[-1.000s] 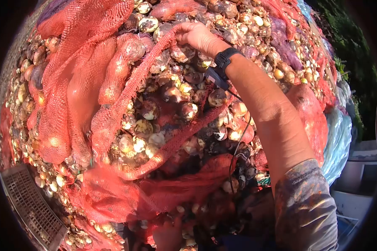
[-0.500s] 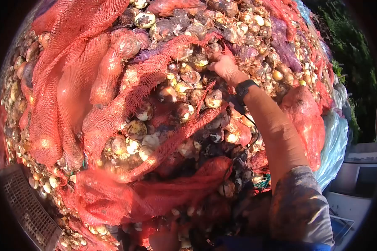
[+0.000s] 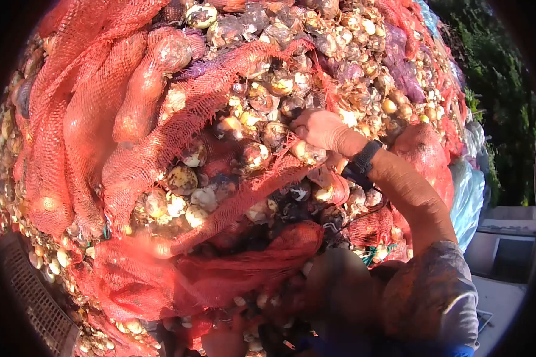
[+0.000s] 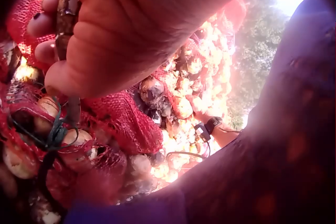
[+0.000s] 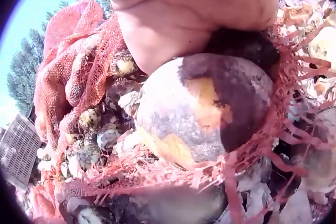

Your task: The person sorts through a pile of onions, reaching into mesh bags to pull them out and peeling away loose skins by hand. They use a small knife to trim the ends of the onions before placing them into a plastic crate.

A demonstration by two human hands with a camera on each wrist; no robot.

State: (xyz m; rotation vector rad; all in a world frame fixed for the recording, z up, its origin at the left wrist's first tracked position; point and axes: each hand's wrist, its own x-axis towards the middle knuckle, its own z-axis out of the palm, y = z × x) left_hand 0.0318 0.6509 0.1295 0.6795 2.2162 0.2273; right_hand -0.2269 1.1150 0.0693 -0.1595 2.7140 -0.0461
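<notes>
My right hand (image 3: 321, 130) reaches down among the onions, inside the opening of a torn red mesh sack (image 3: 178, 128). Its knuckles are bent and the fingertips are hidden; I cannot tell what they grip. Under its palm in the right wrist view sits a large, dark-patched onion (image 5: 173, 113), with frayed red mesh strands round it. In the left wrist view, my left hand (image 4: 142, 29) curls its fingers round a worn brown handle-like rod (image 4: 67, 16). Below that hand lie red mesh and a knot of green cord (image 4: 55, 134) among onions.
Filled red mesh sacks (image 3: 98, 113) lie at the left, above a plastic crate (image 3: 39, 297). Crumpled red netting (image 3: 155, 276) spreads in front. Loose onions cover the heap. Blue plastic sheeting (image 3: 467, 190) hangs at the right edge. A thin cable (image 4: 189, 154) trails from the right wrist.
My right hand has let go of the sack's rim, which it held up at first, and moved down and right onto the onions. The sack's far edge now lies back on the heap.
</notes>
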